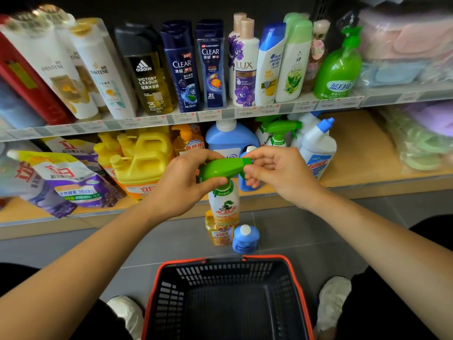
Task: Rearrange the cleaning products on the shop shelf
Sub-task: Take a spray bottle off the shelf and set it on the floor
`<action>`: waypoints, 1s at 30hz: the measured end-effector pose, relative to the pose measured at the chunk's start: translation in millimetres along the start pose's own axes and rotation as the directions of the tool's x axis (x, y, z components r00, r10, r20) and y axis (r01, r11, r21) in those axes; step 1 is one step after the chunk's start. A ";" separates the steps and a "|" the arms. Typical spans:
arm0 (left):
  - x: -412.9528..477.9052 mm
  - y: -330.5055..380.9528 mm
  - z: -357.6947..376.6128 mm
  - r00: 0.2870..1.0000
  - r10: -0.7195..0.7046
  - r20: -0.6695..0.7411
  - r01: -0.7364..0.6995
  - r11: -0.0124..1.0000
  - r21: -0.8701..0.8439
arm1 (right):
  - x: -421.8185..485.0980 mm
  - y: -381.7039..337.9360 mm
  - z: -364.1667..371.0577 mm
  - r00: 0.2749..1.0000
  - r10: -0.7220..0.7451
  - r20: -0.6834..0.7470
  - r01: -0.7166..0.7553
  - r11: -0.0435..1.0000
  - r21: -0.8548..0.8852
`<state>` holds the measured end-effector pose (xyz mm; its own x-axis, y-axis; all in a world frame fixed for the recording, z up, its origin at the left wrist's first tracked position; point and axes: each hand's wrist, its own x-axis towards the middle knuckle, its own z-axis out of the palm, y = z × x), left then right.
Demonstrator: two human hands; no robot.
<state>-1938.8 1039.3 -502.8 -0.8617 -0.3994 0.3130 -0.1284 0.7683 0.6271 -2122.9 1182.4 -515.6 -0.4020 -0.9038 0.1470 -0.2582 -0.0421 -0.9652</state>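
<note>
A white spray bottle (224,204) with a green trigger head (220,169) hangs in front of the lower shelf (355,173). My left hand (182,182) grips the rear of the green head and the bottle's neck. My right hand (277,171) pinches the nozzle end of the head. On the lower shelf stand yellow detergent jugs (143,155), purple refill pouches (73,182), a large blue bottle (229,137), more green-headed sprayers (279,133) and a white toilet-cleaner bottle (317,148). A small yellow bottle (218,233) and a small blue bottle (245,238) stand on the floor.
A red-rimmed black shopping basket (228,298) with nothing in it sits on the grey floor between my feet. The upper shelf (220,115) carries shampoos and a green pump bottle (339,67). Packs of cloths fill the right side. The right part of the lower shelf is bare wood.
</note>
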 end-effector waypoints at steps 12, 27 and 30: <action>1.3 3.0 -5.0 0.998 0.041 -0.046 -0.040 0.999 0.035 | 1.9 -1.9 0.6 0.996 -0.085 -0.029 0.088 0.987 0.134; 6.5 -3.9 -5.2 0.990 -0.117 0.084 0.143 0.867 -0.478 | -2.3 -14.7 -5.7 0.981 -0.183 -0.061 0.184 0.983 0.010; 6.7 -2.4 -5.6 0.987 -0.120 0.103 0.156 0.831 -0.535 | -1.9 -20.0 -7.7 0.998 0.028 0.054 -0.047 0.927 0.372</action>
<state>-1941.5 1031.9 -498.2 -0.8860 -0.4350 0.1606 0.0211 0.3083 0.9511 -2123.8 1188.2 -494.9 -0.3607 -0.9265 0.1075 0.1063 -0.1553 -0.9821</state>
